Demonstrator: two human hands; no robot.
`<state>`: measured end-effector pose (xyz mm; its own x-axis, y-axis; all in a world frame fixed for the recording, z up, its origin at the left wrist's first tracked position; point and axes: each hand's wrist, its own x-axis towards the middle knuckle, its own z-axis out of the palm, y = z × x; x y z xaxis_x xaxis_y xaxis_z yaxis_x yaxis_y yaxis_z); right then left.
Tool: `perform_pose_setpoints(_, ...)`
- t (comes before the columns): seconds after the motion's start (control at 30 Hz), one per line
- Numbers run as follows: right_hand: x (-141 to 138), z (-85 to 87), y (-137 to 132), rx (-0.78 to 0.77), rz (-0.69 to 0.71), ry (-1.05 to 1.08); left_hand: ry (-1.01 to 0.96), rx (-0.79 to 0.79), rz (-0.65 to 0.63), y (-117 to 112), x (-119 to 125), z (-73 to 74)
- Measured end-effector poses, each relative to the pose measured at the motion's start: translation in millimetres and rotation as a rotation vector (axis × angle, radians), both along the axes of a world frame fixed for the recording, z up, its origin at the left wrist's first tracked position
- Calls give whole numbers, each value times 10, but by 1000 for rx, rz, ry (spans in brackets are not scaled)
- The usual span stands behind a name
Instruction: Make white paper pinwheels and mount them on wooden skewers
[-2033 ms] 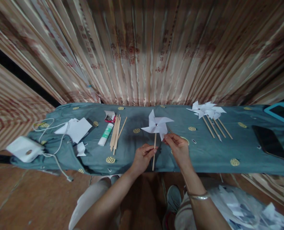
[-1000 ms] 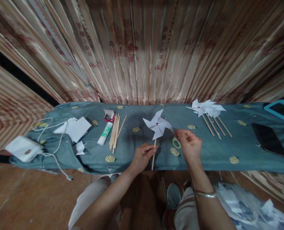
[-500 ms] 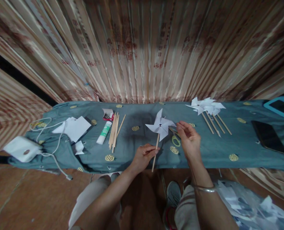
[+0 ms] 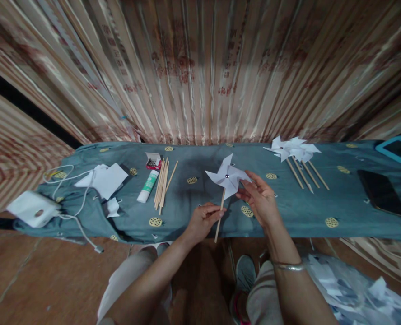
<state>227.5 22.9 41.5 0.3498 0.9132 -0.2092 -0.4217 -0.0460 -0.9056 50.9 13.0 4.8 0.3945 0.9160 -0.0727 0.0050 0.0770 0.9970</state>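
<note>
My left hand (image 4: pixel 203 220) is closed round the wooden stick (image 4: pixel 219 220) of a white paper pinwheel (image 4: pixel 226 175), holding it up over the blue cloth-covered table (image 4: pixel 288 212). A metal pin shows at the pinwheel's centre. My right hand (image 4: pixel 259 195) is beside the pinwheel on its right, fingers spread, fingertips touching a lower right blade. It covers the scissors lying on the cloth.
Several finished pinwheels (image 4: pixel 293 150) lie at the back right. A bundle of sticks (image 4: pixel 162 181), a glue stick (image 4: pixel 147 185) and a small pin box (image 4: pixel 153 161) lie left of centre. White paper pieces (image 4: pixel 104 179), a white charger (image 4: pixel 34 208) with cable, a black phone (image 4: pixel 382 192), a teal tablet (image 4: pixel 398 150).
My right hand let go of the blade, swung right towards the scissors, then came back with open fingers to the pinwheel's right blade. The pinwheel's blades turned. My left hand kept the stick.
</note>
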Motion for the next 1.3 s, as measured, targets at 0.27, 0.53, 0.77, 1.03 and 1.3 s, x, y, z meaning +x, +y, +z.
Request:
perform_pose_setpoints(0.27, -66, -75, -11, 24, 4, -181, 2, 13, 13, 8, 7, 7)
perform_pose_setpoints(0.53, -56, -106, -67, 79, -13, -464, -24, -26, 73, 32, 15, -23)
perform_pose_setpoints(0.77, -107, -128, -93, 86, 42, -543, -26, -19, 94, 45, 8, 16)
perform_pose_setpoints(1.03, -137, -161, -109, 99, 99, -634, -10, -6, 100, 49, 14, -2)
perform_pose_setpoints(1.3, -209, -200, -123, 100, 179, -651, 0, 47, 79, 51, 9, -14)
